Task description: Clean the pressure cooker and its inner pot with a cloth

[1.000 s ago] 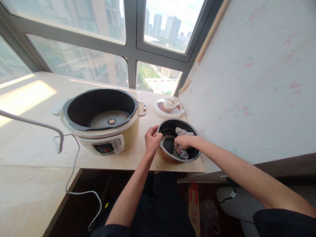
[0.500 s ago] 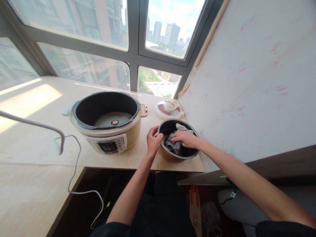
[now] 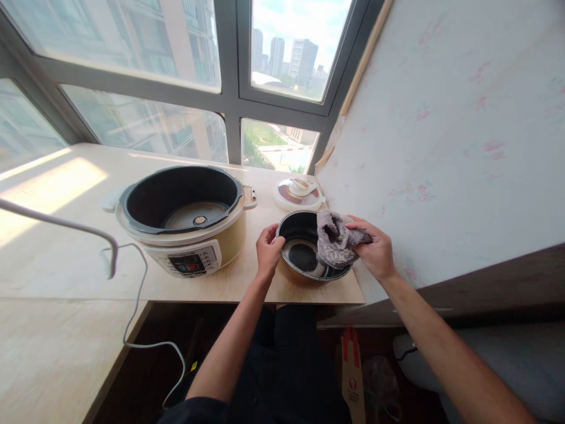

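A round inner pot [image 3: 295,272], dark inside and brownish outside, sits near the front right edge of the wooden counter. My left hand [image 3: 269,250] grips its left rim, thumb over the edge. A grey-purple cloth [image 3: 335,241] is bunched in my right hand [image 3: 374,247], above the pot's right side, hiding part of the rim and interior. The pot's bottom shows a pale ring around a dark centre. To the left stands an electric cooker body [image 3: 233,238] with its lid off and a control panel in front. Behind the pot lies a white and brown lid [image 3: 298,194].
The counter [image 3: 203,291] ends just in front of the pot. A flowered wall [image 3: 445,147] rises close on the right, and window frames [image 3: 230,118] stand behind. A grey cord [image 3: 132,318] hangs over the left edge. Below is a paper bag [image 3: 352,377].
My right hand has lifted the cloth out of the pot and moved right, uncovering the pot's bottom. My left hand stays on the rim. The view has shifted slightly.
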The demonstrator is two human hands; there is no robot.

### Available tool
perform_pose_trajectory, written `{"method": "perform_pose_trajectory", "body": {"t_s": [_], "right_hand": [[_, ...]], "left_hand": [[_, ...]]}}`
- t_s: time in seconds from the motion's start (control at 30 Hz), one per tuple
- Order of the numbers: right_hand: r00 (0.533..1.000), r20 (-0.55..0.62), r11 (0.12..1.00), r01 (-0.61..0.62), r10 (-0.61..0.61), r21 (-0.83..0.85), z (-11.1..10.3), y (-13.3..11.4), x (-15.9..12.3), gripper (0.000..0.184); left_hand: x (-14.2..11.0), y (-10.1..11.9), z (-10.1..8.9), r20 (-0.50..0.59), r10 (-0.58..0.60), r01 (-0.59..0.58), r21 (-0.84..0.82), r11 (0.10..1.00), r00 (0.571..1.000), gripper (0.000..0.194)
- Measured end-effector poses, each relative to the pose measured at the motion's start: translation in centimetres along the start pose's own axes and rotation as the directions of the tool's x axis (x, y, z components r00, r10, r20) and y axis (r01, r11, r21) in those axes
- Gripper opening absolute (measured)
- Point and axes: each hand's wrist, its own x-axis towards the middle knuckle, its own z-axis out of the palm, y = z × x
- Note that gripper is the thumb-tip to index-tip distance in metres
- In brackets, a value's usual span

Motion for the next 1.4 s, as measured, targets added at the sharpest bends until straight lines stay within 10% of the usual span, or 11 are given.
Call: {"method": "perform_pose_trajectory", "body": {"t_s": [0.23,0.43,0.67,1.0,1.4], "right_hand": [[0.909,-0.403,0.976,-0.018,0.108,0.219,-0.6,-0.9,-2.4,0.042],[0.882,-0.425,0.938,-0.053,0.204,0.341,1.0,-4.3,-2.5,0.045],[0.922,-0.22,0.87,-0.191,0.318,0.455,5.8,-7.4,-2.6,0.035],[0.877,0.213,0.681,-0.471,0.431,0.561,10.7,-9.2,-4.7,0.052],[0.783,0.556,0.745,-0.541,0.278,0.39,12.6,-7.4,-6.9,0.069]], "left_hand": [[-2.0,1.8,-0.5,-0.071,-0.005,0.015,0.14,0.99,0.997,0.032],[-8.7,6.9,-0.1,0.06,0.234,-0.24,0.119,0.963,0.97,0.026],[-12.7,9.6,1.2,0.37,0.376,-0.465,0.188,0.865,0.849,0.048],[-10.5,9.1,-2.1,0.197,0.162,-0.209,0.253,0.944,0.967,0.085],[-7.9,7.4,-6.1,0.091,0.122,-0.145,0.311,0.939,0.988,0.049]]}}
